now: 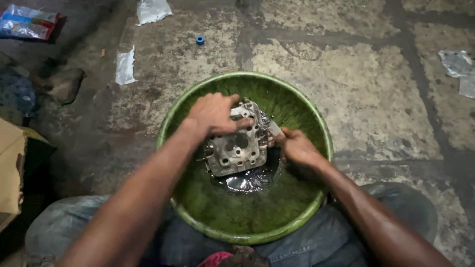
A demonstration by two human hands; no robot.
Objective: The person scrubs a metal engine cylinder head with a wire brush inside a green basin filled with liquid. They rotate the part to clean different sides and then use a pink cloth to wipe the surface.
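Hands [213,114] grip tilted cylinder head [235,146]; ports upward

Left hand [213,114] covers the top of the metal block [236,146]; that face is not readable. Right hand [296,146] closes around something thin at the block's right edge (too hidden to identify). Block's lower edge sits in dark liquid [247,182], its depth unclear. Basin [316,123] near rim is partly behind both forearms. Packet [27,22], far left of the left hand, is cut by the frame edge.
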